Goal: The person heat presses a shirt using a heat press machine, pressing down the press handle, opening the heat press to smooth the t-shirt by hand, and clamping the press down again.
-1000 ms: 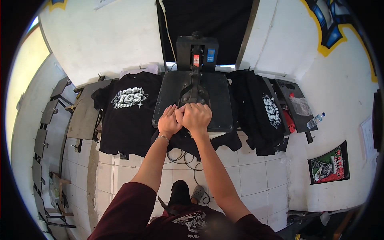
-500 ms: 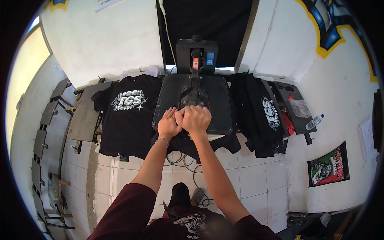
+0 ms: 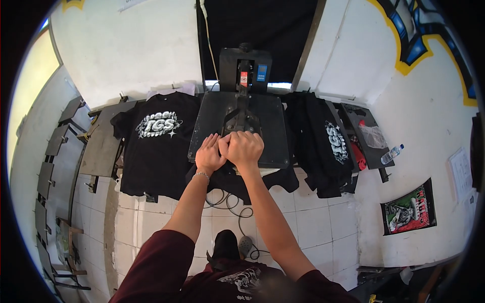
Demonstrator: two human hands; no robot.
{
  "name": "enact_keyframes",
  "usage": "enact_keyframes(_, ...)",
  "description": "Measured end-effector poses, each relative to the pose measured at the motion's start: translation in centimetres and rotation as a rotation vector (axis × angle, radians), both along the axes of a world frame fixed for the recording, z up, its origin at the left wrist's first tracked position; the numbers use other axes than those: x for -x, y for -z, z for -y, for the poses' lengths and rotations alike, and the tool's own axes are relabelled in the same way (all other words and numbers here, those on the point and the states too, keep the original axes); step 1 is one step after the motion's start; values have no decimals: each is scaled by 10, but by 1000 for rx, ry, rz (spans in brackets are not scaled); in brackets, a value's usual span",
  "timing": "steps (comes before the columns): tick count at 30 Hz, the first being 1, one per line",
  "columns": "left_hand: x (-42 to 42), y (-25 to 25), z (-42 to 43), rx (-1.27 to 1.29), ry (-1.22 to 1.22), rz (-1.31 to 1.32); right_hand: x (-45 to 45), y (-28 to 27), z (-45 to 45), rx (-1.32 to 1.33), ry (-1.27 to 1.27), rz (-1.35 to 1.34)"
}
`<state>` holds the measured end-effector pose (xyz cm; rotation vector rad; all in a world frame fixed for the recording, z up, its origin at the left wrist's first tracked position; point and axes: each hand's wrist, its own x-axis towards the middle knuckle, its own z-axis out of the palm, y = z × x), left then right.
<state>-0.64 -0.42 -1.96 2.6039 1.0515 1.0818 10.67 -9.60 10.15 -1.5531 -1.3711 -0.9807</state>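
A heat press [image 3: 270,121] with a flat black top plate stands in the middle, its plate lowered over a black garment [image 3: 278,181] whose edges hang out at the front. My right hand [image 3: 243,150] is closed in a fist on the press handle at the plate's front. Beside it, touching it, my left hand [image 3: 209,154] lies with its fingers together over the handle. The handle itself is mostly hidden under both hands. Left of the press lies a black printed shirt [image 3: 156,161]; another black printed shirt [image 3: 316,146] lies on the right.
A grey board [image 3: 103,146] is at the left. On the right are a plastic bag [image 3: 373,135], red cloth [image 3: 358,156] and a water bottle [image 3: 392,154]. Cables [image 3: 232,207] loop over the tiled floor [image 3: 313,227]. A poster [image 3: 408,208] hangs on the right wall.
The view has shifted slightly, so the press and shirts appear a little further left. Both hands keep the same hold on the press handle.
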Motion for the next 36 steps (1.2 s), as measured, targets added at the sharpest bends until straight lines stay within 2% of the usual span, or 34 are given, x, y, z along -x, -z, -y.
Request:
enact_keyframes(26, 1, -4, 1, -4, -2, -8, 2, -6, 2, 30, -9, 19)
enact_keyframes(32, -1, -27, -3, -15, -24, 11, -4, -65, -11, -60, 79, 100)
enact_keyframes(34, -4, -43, -10, -107, -47, 49, -10, -99, -25, -88, 113, 95)
enact_keyframes(35, -7, -57, -13, -98, -60, 48, -18, -114, -41, -196, 109, 133)
enact_keyframes(36, -9, -73, -14, -90, -74, 46, -17, -136, -37, -66, 118, 100)
